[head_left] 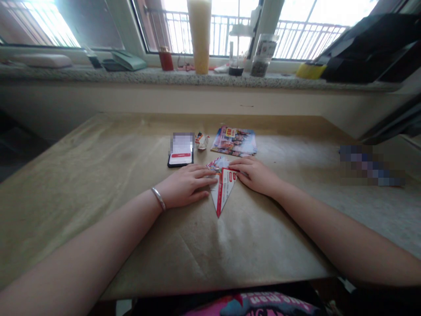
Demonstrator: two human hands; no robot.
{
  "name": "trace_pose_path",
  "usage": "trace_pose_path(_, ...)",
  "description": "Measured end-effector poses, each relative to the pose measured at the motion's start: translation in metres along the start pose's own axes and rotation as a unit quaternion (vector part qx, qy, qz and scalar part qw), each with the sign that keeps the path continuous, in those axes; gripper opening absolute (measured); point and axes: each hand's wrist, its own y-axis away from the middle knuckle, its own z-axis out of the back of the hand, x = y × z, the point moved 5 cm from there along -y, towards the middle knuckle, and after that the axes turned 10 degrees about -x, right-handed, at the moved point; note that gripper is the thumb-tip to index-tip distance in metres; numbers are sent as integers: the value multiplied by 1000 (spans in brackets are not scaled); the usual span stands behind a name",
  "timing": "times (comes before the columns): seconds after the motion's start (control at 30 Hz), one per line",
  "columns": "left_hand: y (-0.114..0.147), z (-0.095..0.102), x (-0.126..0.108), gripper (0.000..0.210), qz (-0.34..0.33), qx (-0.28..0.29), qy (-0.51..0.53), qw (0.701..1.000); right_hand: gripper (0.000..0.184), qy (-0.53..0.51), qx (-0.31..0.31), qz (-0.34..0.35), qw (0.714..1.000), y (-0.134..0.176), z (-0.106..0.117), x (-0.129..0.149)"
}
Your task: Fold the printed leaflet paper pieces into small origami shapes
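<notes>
A sheet of printed paper, folded to a point, lies flat on the table with its tip toward me. White flaps with red print meet near its middle, and a coloured part shows at the far end. My left hand, with a silver bangle at the wrist, rests on the paper's left edge, fingers stretched out. From the other side my right hand touches the upper right corner, its fingers extended and laid on the paper. Neither hand is wrapped around anything.
Beyond the paper lie a stack of colourful leaflets, a small crumpled or folded paper piece and a phone. A blurred-out flat item is at the far right. Bottles and jars line the stone windowsill.
</notes>
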Motion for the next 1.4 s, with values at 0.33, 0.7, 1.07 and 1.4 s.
trace_pose_path(0.33,0,-1,-1,44,10,15,-1,1000,29,-140,-21,-126,982,1,6,-12)
trace_pose_path(0.7,0,-1,-2,42,20,21,-11,1000,17,-164,30,-17,986,5,14,-2)
trace_pose_path(1.07,-4,-2,-8,38,3,-9,-22,1000,50,6,67,35,997,10,6,6)
trace_pose_path(1.4,-5,-8,2,52,117,13,-11,993,57,9,111,51,993,8,-1,8)
